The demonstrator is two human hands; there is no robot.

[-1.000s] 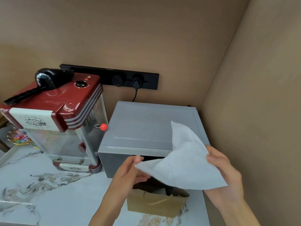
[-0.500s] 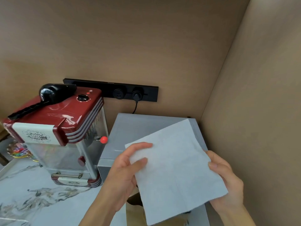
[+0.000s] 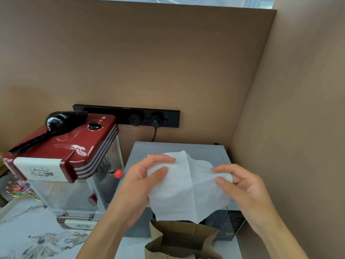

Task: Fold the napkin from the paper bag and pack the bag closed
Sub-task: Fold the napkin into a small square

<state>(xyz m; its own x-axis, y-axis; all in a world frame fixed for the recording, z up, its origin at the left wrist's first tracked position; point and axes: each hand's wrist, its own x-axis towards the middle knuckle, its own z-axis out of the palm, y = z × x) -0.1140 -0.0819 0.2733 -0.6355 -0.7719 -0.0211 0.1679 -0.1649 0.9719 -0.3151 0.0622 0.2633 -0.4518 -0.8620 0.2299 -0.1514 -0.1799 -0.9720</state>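
- The brown walls [image 3: 168,62] meet in a corner on the right and fill most of the view, with a black socket strip [image 3: 128,116] fixed low on the back one and one cord plugged into it.
- The counter [image 3: 37,238] is white marble with grey veins; it is cut off at the left and bottom edges.
- A red popcorn machine [image 3: 63,157] stands on the counter at the left, a black hair dryer [image 3: 54,126] lying on its top.
- A grey microwave [image 3: 177,150] sits just beside it in the corner; most of its front is hidden behind the hands and napkin, and the control panel print is too dark to read.
- The napkin [image 3: 188,187] is white, thin and creased, held up in the air in front of the microwave and spread between both hands, its lower edge hanging right above the bag's mouth.
- The paper bag [image 3: 179,238] is brown, stands open on the counter below the napkin, and is cut off at the bottom edge.
- The left hand [image 3: 138,186] has its grip pinched on the napkin's upper left part, thumb in front.
- The right hand [image 3: 244,189] has its grip pinched on the upper right corner.
- Something colourful [image 3: 16,189] at the far left is too blurred to make out.
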